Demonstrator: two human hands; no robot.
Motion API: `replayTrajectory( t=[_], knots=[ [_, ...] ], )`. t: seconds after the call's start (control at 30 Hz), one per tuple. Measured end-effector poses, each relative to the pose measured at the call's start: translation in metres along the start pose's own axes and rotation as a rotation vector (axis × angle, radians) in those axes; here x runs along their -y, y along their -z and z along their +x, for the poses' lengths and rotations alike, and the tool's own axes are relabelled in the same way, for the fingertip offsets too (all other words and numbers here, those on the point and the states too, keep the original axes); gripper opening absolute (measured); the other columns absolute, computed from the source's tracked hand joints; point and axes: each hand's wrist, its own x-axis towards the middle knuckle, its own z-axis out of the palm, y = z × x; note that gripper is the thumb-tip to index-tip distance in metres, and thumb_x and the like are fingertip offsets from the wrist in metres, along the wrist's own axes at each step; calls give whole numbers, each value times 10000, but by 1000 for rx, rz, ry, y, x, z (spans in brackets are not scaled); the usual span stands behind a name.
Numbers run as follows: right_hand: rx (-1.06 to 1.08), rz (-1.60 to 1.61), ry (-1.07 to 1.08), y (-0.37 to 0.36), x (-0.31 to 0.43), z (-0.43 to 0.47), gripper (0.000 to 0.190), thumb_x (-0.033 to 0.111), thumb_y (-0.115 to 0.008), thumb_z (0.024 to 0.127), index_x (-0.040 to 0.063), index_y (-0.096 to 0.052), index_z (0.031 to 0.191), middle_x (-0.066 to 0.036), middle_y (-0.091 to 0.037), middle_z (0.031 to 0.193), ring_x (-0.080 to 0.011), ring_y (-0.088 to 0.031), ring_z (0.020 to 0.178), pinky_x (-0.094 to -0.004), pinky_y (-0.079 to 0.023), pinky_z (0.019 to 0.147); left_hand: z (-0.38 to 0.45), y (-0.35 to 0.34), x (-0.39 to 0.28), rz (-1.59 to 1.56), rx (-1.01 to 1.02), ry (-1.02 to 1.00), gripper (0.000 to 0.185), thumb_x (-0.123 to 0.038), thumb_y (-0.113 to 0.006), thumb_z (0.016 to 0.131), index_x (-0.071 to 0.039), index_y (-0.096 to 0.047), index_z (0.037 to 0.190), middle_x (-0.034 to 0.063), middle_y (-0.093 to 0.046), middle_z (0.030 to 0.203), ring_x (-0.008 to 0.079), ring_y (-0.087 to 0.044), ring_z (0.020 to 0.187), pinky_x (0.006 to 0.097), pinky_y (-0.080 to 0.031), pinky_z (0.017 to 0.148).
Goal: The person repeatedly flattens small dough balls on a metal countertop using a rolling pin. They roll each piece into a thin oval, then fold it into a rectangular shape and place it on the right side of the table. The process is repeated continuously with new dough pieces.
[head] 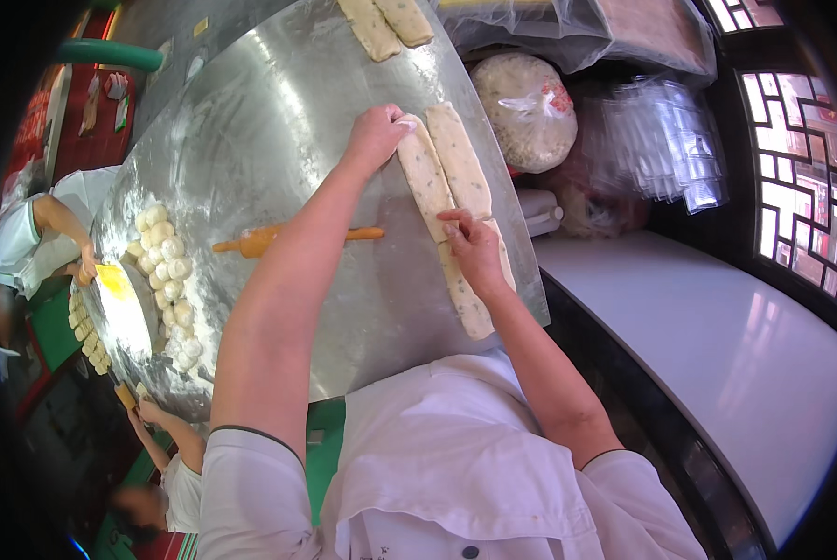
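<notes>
A long flat strip of pale dough with dark flecks [424, 168] lies on the steel worktable [306, 308]. At its far end my left hand [378, 136] has its fingers closed on the edge. Over the near end, my right hand [476, 252] touches the dough with bent thumb and forefinger; whether they pinch it is unclear. A second strip [459, 161] runs alongside on the right. Nearer me, two more strips continue the rows: the left one [469, 297] shows mostly, while the right one [504, 255] is partly covered by my right hand.
Left of the strips lies a wooden rolling pin [254, 243], partly behind my left forearm. Floured dough balls [170, 269] are heaped farther left, where a co-worker's hand [88, 266] holds a yellow scraper [114, 282]. Two strips [383, 28] lie at the far edge. A filled plastic bag [527, 126] sits right.
</notes>
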Motion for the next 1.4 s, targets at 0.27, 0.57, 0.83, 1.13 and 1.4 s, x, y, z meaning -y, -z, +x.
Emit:
replayTrajectory(
  t=[0.27,0.57,0.83,1.13,1.4],
  knots=[
    [-317,-470,465,44,18,-17,239,111,-660,927,109,-695,1164,-101,-671,1136,-313,-662,996,-416,-538,807,-46,-7,-7,68,-294,-138,259,-99,-623,936,-27,-645,1184,147,-626,1090,308,-653,1006,384,-516,895],
    [159,-931,663,18,-2,-8,838,386,-708,892,55,-339,1568,-86,-285,1672,-241,-209,1566,-520,-90,1278,-163,-25,-6,-509,-223,-10,245,16,-554,976,-1,-630,1208,98,-647,1081,211,-661,996,345,-534,874],
    [82,-1059,786,10,24,33,894,489,-669,907,80,-284,1602,-68,-249,1688,-216,-205,1567,-523,-90,1284,-256,23,40,-680,-475,240,213,-58,-530,1029,-6,-642,1202,50,-634,934,88,-562,785,237,-473,699],
    [44,-1075,781,-9,37,69,931,521,-649,916,52,-240,1609,-94,-230,1693,-236,-187,1571,-495,-85,1287,-323,33,172,-886,-635,523,237,-240,-541,1043,-31,-630,1110,33,-597,682,68,-480,482,225,-359,432],
    [12,-1120,747,-24,54,98,957,557,-621,931,23,-211,1611,-131,-191,1700,-260,-160,1579,-504,-72,1283,-320,39,173,-878,-558,538,277,-273,-520,1054,-17,-615,1098,72,-627,681,90,-498,438,234,-362,404]
  ],
)
